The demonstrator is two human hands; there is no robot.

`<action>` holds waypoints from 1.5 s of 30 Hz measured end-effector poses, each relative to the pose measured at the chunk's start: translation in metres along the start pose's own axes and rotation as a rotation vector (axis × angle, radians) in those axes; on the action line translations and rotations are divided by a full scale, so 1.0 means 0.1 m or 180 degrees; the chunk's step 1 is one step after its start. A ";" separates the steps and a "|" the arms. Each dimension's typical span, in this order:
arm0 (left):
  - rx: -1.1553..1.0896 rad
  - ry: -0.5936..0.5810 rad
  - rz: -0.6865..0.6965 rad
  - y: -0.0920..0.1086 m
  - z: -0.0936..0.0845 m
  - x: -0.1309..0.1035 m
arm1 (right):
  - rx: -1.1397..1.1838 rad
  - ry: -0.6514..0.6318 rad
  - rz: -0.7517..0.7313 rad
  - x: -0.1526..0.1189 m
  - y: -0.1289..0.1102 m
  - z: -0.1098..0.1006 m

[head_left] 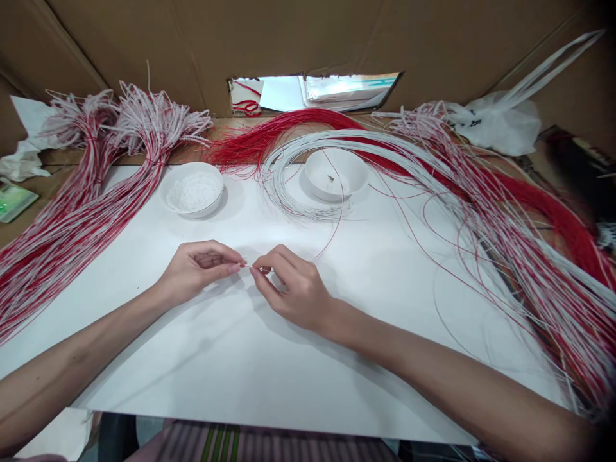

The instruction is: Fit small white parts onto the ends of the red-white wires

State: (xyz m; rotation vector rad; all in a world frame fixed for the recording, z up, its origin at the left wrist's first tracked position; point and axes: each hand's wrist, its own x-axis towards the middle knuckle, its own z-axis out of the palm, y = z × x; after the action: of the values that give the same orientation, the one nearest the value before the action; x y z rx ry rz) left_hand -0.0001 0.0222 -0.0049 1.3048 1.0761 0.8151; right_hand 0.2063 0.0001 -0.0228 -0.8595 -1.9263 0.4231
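Note:
My left hand (pixel 205 269) is closed in a pinch, thumb against forefinger, on the end of a thin red-and-white wire (pixel 247 265). Facing it almost tip to tip, my right hand (pixel 293 285) also pinches the white part of this wire. The two hands are held just above the white tabletop (pixel 240 378), with only a short bit of wire showing between them. A loose red wire (pixel 335 228) rises behind my right hand towards a bowl; whether it joins the held piece is hidden.
A white bowl (pixel 168 200) of small whitish pieces stands behind my left hand. Another bowl (pixel 356 176) holds a small dark bit. Red-and-white wire bundles (pixel 129 199) lie left, more (pixel 505 231) right. Red wires (pixel 312 119) and white wires (pixel 385 141) curve behind, before a cardboard wall (pixel 202 51).

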 end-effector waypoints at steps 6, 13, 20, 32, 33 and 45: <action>0.0212 0.0086 0.0025 0.03 0.03 0.00 | -0.0015 -0.0002 -0.0009 0.00 0.00 0.00; 0.0191 0.0044 0.0012 0.02 0.01 0.00 | -0.0021 0.0012 -0.0010 -0.01 0.00 0.01; 0.0077 -0.0029 0.0022 0.01 0.01 0.00 | 0.0005 0.0019 -0.0020 0.00 -0.01 0.00; 0.0100 -0.0015 0.0029 0.01 0.01 0.00 | 0.0020 0.0065 -0.0078 -0.01 0.00 0.01; 0.0097 -0.0017 0.0025 0.01 0.01 0.01 | 0.0021 0.0062 -0.0071 -0.01 0.00 0.01; 0.0044 -0.0092 0.0102 0.02 0.02 0.00 | -0.0002 0.0013 -0.0054 -0.01 0.00 0.00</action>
State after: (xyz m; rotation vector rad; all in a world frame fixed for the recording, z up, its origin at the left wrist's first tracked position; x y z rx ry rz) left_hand 0.0016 0.0217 -0.0025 1.3445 1.0420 0.8116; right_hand 0.2061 -0.0006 -0.0232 -0.8433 -1.9288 0.4103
